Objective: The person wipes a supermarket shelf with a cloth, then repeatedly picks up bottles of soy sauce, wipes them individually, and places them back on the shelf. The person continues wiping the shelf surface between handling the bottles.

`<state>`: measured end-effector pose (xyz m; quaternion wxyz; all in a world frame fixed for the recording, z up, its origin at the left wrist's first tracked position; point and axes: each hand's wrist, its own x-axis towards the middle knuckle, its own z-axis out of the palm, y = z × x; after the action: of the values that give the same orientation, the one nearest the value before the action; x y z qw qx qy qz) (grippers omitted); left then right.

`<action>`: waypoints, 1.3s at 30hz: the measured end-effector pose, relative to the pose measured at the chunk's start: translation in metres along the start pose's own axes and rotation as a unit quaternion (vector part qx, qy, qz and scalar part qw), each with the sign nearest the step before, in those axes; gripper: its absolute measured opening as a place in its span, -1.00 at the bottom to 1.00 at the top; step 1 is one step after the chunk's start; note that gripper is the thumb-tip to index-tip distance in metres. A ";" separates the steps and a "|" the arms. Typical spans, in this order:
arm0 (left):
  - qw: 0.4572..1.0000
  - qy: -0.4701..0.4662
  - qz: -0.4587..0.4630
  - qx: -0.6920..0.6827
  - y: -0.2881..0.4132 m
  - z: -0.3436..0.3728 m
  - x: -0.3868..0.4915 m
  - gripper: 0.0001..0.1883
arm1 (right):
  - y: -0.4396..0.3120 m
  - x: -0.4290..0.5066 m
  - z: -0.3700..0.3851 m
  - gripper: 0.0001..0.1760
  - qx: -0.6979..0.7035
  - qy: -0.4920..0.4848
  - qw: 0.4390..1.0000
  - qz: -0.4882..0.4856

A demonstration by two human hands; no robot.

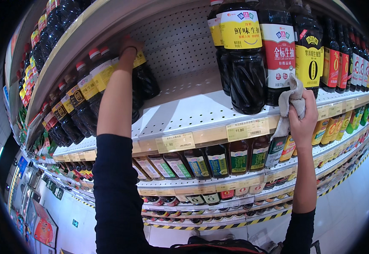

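Note:
My left hand (pixel 130 46) is on the upper part of a dark soy sauce bottle (pixel 146 76) with a yellow label, at the left of the perforated white shelf (pixel 184 108); its fingers are partly hidden. Beside it, on the left, stands a row of similar bottles with red caps. My right hand (pixel 303 117) grips a grey cloth (pixel 288 101) at the shelf's front edge. The cloth hangs over the edge, in front of a red-labelled bottle (pixel 279 57) and a yellow-labelled bottle (pixel 308 60). A large soy sauce bottle (pixel 244 70) stands left of these.
Price tags (pixel 248 129) line the shelf's front rail. Lower shelves hold rows of bottles (pixel 216 160), and more bottles (pixel 333 60) stand at the right. An upper shelf edge (pixel 66 33) curves past at the left. Black and yellow tape (pixel 232 226) runs along the floor.

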<state>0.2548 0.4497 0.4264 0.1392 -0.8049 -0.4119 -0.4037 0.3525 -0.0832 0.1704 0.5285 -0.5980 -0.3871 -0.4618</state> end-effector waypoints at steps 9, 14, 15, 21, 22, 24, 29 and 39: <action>0.964 0.005 -0.040 -0.263 0.036 -0.012 -0.047 -0.24 | 0.004 -0.001 -0.001 -0.60 0.024 -0.011 1.000 -0.010; 0.916 0.054 -0.063 -0.393 0.075 -0.015 -0.052 -0.44 | 0.006 -0.001 0.000 -0.61 0.009 -0.007 1.000 -0.025; 0.897 0.032 -0.018 -0.440 0.085 -0.015 -0.055 -0.45 | 0.005 -0.001 0.001 -0.61 0.015 -0.007 0.999 -0.032; 0.823 -0.046 0.058 -0.563 0.170 -0.009 -0.079 -0.36 | 0.003 -0.002 0.000 -0.64 0.005 -0.007 1.000 -0.017; 0.785 -0.055 0.034 -0.616 0.175 -0.010 -0.085 -0.30 | 0.003 -0.002 0.000 -0.63 0.003 -0.007 1.000 -0.013; 0.705 -0.062 -0.014 -0.707 0.174 -0.015 -0.103 -0.16 | 0.003 -0.003 0.000 -0.62 0.021 -0.010 1.000 -0.011; 0.536 -0.360 -0.026 -0.763 0.140 0.000 -0.197 -0.05 | 0.005 -0.004 0.002 -0.61 0.012 -0.009 1.000 -0.018; 0.517 -0.379 -0.066 -0.764 0.200 0.048 -0.222 -0.12 | 0.007 -0.006 0.003 -0.63 0.028 -0.005 0.999 -0.028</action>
<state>0.3609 0.2299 0.2482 -0.7260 -0.6488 -0.0104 -0.2279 0.3578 -0.0815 0.1632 0.5303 -0.5740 -0.4192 -0.4622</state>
